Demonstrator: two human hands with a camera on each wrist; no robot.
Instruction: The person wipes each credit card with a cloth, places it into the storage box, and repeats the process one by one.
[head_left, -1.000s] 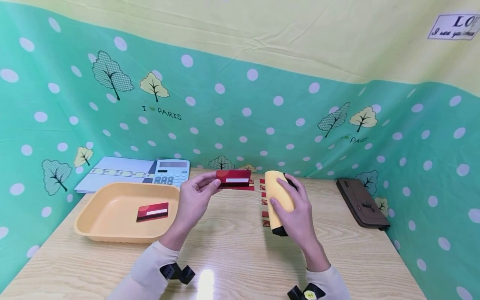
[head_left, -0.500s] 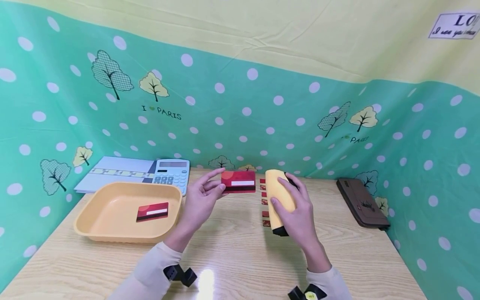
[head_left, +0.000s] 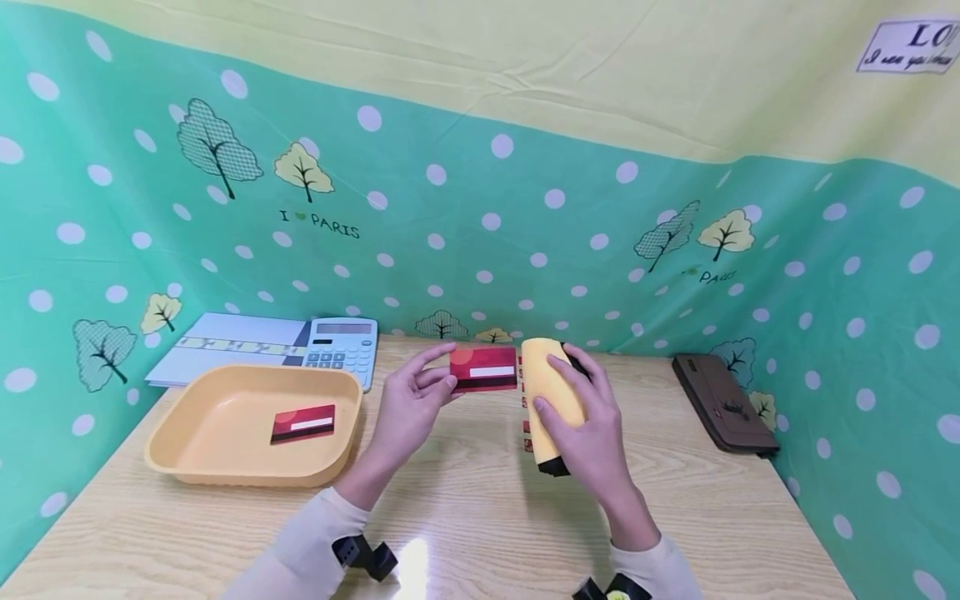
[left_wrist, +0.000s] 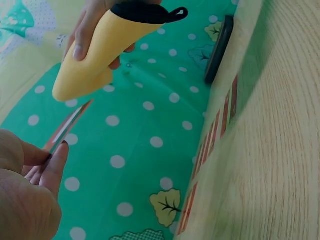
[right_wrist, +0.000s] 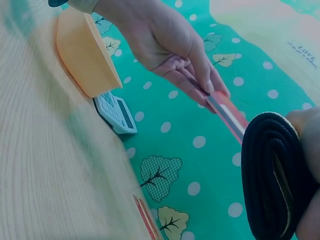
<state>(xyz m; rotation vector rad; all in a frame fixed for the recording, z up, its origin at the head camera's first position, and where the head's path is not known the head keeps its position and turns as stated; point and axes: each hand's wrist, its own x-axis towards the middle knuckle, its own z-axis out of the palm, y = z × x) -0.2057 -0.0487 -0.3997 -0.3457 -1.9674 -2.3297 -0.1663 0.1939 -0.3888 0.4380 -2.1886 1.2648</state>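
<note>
"Where is the red, plastic-looking card with the white panel and dark stripe (head_left: 483,369) held?"

"Above the pale, wood-grained worktop (head_left: 457,517), just right of the left hand (head_left: 408,408); its left end is pinched between thumb and fingers."

"And the right hand (head_left: 594,433)?"

"It is curled round the yellow, rounded roll with black ends (head_left: 536,372), whose material cannot be told."

"How are card and roll aligned?"

"The card's long axis is directed sideways, its free short edge pointed at the roll's left flank. The roll is held roughly crosswise to it, lengthwise from the body. A narrow gap is seen between them from the head view."

"Which hand is nearer the card?"

"The left; the right is placed beyond the roll."
</note>
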